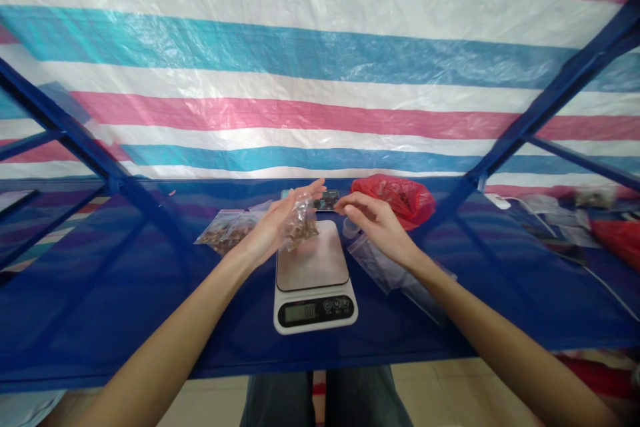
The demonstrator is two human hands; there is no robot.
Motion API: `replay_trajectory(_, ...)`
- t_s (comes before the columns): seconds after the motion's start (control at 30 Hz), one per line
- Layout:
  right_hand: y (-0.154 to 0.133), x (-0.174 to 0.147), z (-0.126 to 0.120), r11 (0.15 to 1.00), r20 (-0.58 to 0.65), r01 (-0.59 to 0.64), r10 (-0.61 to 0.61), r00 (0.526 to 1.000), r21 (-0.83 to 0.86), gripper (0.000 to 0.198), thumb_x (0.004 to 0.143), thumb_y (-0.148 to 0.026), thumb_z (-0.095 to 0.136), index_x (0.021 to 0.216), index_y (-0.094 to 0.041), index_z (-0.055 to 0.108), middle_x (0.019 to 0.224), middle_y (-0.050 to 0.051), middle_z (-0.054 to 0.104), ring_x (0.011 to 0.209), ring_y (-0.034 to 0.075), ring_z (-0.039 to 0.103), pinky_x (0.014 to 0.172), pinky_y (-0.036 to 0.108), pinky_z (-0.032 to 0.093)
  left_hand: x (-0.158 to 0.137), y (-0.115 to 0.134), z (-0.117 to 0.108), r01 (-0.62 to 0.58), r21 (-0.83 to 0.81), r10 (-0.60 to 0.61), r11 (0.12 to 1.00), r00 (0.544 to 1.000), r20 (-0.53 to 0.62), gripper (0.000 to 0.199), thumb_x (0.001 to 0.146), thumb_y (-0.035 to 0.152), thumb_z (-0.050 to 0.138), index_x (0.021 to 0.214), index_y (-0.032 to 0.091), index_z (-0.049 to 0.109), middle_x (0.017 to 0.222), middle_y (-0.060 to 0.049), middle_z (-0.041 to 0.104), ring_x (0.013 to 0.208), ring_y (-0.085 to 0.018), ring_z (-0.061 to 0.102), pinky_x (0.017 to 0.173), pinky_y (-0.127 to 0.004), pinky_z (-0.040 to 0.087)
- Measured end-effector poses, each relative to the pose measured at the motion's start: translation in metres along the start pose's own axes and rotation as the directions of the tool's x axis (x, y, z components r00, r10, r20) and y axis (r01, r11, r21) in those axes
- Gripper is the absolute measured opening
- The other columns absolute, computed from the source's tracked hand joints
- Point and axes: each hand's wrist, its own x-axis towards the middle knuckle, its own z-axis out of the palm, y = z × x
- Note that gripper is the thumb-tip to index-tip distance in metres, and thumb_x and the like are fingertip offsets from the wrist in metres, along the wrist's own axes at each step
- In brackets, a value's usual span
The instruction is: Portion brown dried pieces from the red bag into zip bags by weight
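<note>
My left hand (pixel 283 223) holds a small clear zip bag (pixel 303 228) with brown dried pieces in its lower part. The bag hangs over the far left part of a white kitchen scale (pixel 315 273), whose display appears to read zero. To the right of the bag, my right hand (pixel 377 220) has its thumb and fingertips pinched together; whatever they hold is too small to make out. Just beneath this hand stands a small clear cup (pixel 350 228). Several flat, clear zip bags (pixel 383 267) lie under my right wrist.
Filled zip bags (pixel 227 230) of brown pieces lie left of the scale. Behind it are a dark phone-like object (pixel 327 200) and an open red plastic bag (pixel 400 200). Blue metal posts (pixel 520 127) flank the blue tabletop (pixel 150 307), with a striped sheet (pixel 300 67) behind.
</note>
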Motion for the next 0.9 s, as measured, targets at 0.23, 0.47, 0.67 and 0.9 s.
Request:
replay_trajectory(0.23,-0.026,-0.01,0.05,0.947,-0.084,-0.077,0.108,0.991,0.313,0.037,0.097,-0.057,0.072,0.085,-0.023,0.076,0.083,0.002,0.073,0.079,0.021,0.067,0.074,0.033,0.055,-0.008,-0.01,0.026,-0.15,0.287,0.142,0.946,0.989,0.048,0.046,0.099,0.058,0.068,0.134,0.029,0.075,0.139,-0.008,0.074,0.132,-0.028,0.067,0.111,-0.04,0.053)
replay_trajectory(0.47,-0.009,-0.02,0.044,0.906,-0.235,-0.146,0.254,0.938,0.396,0.031,0.092,-0.053,0.08,0.082,-0.023,0.076,0.074,0.001,0.072,0.066,0.017,0.064,0.062,0.029,0.053,-0.01,-0.018,0.034,-0.052,0.252,0.122,0.966,0.954,-0.274,0.036,0.085,0.052,0.083,0.078,0.018,0.071,0.069,0.0,0.069,0.06,-0.015,0.064,0.058,-0.027,0.052)
replay_trajectory(0.67,-0.002,-0.018,0.042,0.875,-0.309,-0.131,0.3,0.903,0.466,0.023,0.092,-0.043,0.081,0.082,-0.022,0.079,0.074,0.0,0.075,0.062,0.015,0.064,0.06,0.027,0.053,-0.01,-0.024,0.028,-0.066,0.257,0.126,0.964,0.966,-0.226,0.027,0.085,0.043,0.086,0.086,0.018,0.077,0.078,-0.003,0.077,0.071,-0.017,0.07,0.068,-0.027,0.054)
replay_trajectory(0.9,0.0,-0.017,0.043,0.809,-0.175,-0.145,0.292,0.94,0.569,0.022,0.086,-0.041,0.086,0.077,-0.022,0.08,0.074,0.0,0.075,0.065,0.015,0.069,0.053,0.024,0.059,-0.006,-0.026,0.021,-0.158,0.21,0.205,0.965,0.953,-0.224,0.026,0.094,0.04,0.078,0.081,0.019,0.072,0.075,-0.001,0.074,0.071,-0.014,0.068,0.072,-0.026,0.052)
